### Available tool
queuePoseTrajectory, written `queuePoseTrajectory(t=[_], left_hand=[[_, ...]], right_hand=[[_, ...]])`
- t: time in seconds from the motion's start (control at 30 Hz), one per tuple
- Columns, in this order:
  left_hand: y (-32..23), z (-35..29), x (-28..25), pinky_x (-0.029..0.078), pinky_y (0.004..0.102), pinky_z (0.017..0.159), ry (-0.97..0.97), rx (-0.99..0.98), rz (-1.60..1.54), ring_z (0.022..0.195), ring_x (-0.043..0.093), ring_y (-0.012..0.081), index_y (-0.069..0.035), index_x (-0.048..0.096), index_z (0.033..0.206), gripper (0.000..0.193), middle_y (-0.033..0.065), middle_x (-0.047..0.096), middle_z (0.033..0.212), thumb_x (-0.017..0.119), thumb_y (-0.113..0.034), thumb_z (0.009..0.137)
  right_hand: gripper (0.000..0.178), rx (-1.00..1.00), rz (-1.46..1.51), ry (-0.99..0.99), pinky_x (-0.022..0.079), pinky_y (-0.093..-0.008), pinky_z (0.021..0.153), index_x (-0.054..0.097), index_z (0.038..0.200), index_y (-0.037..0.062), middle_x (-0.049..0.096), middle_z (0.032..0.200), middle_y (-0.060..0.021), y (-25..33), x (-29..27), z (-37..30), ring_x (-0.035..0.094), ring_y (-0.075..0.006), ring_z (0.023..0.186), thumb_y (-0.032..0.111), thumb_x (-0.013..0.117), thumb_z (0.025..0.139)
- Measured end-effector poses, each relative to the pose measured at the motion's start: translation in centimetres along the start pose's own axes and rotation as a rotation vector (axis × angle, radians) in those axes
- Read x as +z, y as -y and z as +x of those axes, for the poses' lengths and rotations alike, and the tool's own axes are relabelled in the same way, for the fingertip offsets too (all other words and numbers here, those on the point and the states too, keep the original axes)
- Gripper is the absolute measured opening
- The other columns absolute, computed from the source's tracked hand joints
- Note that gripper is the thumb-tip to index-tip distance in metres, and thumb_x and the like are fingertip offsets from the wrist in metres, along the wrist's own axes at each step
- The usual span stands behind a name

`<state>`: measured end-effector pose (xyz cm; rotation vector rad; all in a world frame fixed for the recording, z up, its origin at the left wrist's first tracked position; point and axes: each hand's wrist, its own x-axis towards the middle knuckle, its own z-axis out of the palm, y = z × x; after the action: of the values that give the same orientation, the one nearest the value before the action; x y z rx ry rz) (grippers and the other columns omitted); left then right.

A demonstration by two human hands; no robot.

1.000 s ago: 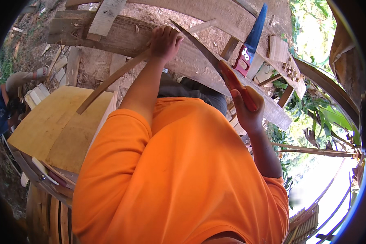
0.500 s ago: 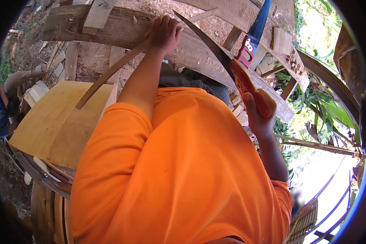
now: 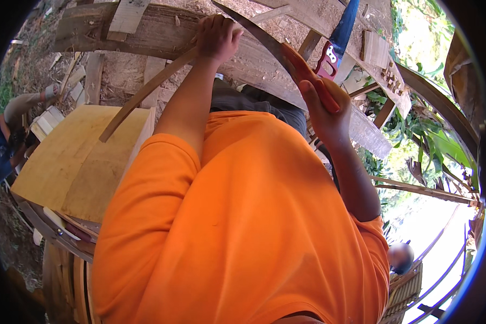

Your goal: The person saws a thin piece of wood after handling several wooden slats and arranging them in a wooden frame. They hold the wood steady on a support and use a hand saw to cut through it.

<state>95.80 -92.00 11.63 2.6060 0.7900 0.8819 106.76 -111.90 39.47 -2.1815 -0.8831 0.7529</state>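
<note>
My right hand (image 3: pixel 328 110) is wrapped round the orange-red handle of a handsaw (image 3: pixel 264 39). Its dark blade points away to the upper left and crosses a thin wooden strip (image 3: pixel 146 90) just right of my left hand (image 3: pixel 217 40). That left hand is closed over the strip, pressing it down on a thick plank (image 3: pixel 162 31). One end of the strip hangs out toward me on the left; the other extends past the blade. Whether the teeth have cut into the wood cannot be made out.
A second handsaw (image 3: pixel 337 46) with a blue blade and red handle rests to the right, near wood offcuts (image 3: pixel 375 49). A pale wooden box-like piece (image 3: pixel 70 156) stands at my left. One person (image 3: pixel 5 137) is at the far left, another (image 3: pixel 400 256) at the lower right.
My right hand has pushed the saw forward and to the left, so the handle is nearer the strip. My left hand keeps its hold in nearly the same place.
</note>
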Motion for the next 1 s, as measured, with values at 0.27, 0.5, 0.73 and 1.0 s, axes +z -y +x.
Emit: queuePoseTrajectory(t=[0.27,0.5,0.73,1.0], left_hand=[[-0.1,-0.1,-0.1,0.042,0.0503,0.091,0.032,-0.017,0.009,0.096,0.056,0.0324,-0.014,0.058,0.094,0.028,0.0085,0.058,0.093,0.075,-0.031,0.081],[-0.1,-0.1,-0.2,0.039,0.0507,0.097,0.115,-0.04,0.05,0.102,0.055,0.0316,-0.012,0.059,0.096,0.031,0.0097,0.056,0.098,0.074,-0.036,0.082],[-0.2,0.0,-0.5,0.038,0.0504,0.098,0.135,-0.038,0.049,0.102,0.054,0.0306,-0.012,0.06,0.095,0.032,0.0091,0.056,0.099,0.075,-0.037,0.082],[0.2,-0.2,0.1,0.038,0.0511,0.097,0.095,-0.027,0.038,0.101,0.054,0.0308,-0.012,0.06,0.096,0.034,0.0093,0.057,0.098,0.076,-0.036,0.08]], right_hand=[[0.025,-0.054,-0.039,0.045,0.04,-0.0263,0.057,0.068,0.085,0.0004,0.054,0.066,0.0001,-2.3,3.0,2.8,0.047,-0.0058,0.064,0.023,0.071,0.096],[0.031,-0.041,-0.082,0.061,0.036,-0.0294,0.054,0.061,0.078,0.001,0.048,0.061,-0.0019,-3.3,2.8,1.9,0.041,-0.0083,0.06,0.025,0.072,0.095],[0.035,-0.059,-0.116,0.102,0.033,-0.0309,0.053,0.055,0.074,0.0015,0.044,0.061,-0.0022,-3.7,2.6,1.1,0.038,-0.0096,0.059,0.025,0.071,0.096],[0.026,-0.044,-0.018,0.027,0.037,-0.0273,0.055,0.065,0.083,0.0008,0.052,0.065,-0.0005,-2.0,3.0,3.2,0.043,-0.007,0.062,0.023,0.072,0.096]])
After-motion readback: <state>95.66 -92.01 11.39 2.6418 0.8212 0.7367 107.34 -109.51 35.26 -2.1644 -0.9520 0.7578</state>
